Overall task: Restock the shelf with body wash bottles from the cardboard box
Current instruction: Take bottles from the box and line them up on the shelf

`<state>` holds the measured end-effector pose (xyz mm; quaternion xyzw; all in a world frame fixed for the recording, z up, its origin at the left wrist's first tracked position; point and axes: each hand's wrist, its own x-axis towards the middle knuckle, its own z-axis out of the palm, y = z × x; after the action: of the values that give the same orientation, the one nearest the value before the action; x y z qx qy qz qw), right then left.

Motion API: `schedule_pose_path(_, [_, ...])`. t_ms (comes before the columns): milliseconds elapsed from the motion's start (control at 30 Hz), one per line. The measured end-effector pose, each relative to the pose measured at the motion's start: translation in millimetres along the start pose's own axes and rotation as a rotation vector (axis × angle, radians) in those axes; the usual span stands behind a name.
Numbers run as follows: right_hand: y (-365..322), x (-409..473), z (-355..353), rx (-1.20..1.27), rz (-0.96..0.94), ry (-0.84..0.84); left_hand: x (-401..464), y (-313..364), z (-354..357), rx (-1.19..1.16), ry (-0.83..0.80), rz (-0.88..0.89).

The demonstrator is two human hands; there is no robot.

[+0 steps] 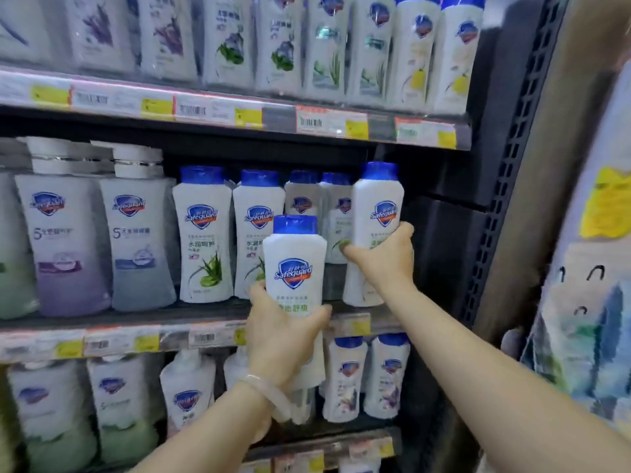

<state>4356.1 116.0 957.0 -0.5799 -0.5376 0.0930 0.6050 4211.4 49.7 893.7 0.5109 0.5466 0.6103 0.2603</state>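
Observation:
My left hand (283, 336) grips a white body wash bottle (295, 264) with a blue cap, held upright in front of the middle shelf (119, 332). My right hand (382, 257) grips a second white, blue-capped bottle (377, 206), whose base rests at the right end of that shelf. Behind and left of both stand matching blue-capped bottles (203, 233) in a row. A pale bracelet circles my left wrist. The cardboard box is not in view.
Larger white-capped bottles (65, 227) fill the shelf's left part. The upper shelf (239, 110) and the lower shelf (341, 445) carry more bottles. A dark perforated upright (505, 165) bounds the shelving on the right, with a hanging display (587, 302) beyond it.

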Motion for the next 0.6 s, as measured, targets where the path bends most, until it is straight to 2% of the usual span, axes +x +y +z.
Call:
schedule_pose_path(300, [31.9,45.7,41.8,0.112,0.089,-0.123,13.3,13.7,12.9,0.121,0.126,0.002])
schedule_pose_path(500, [44.6,68.3,60.6,0.121,0.026,-0.077,26.2,13.9,8.0,0.129,0.146,-0.011])
schedule_pose_path(600, [44.7,82.0,72.9,0.155,0.057,-0.015,33.4,15.9,7.9,0.160,0.129,-0.005])
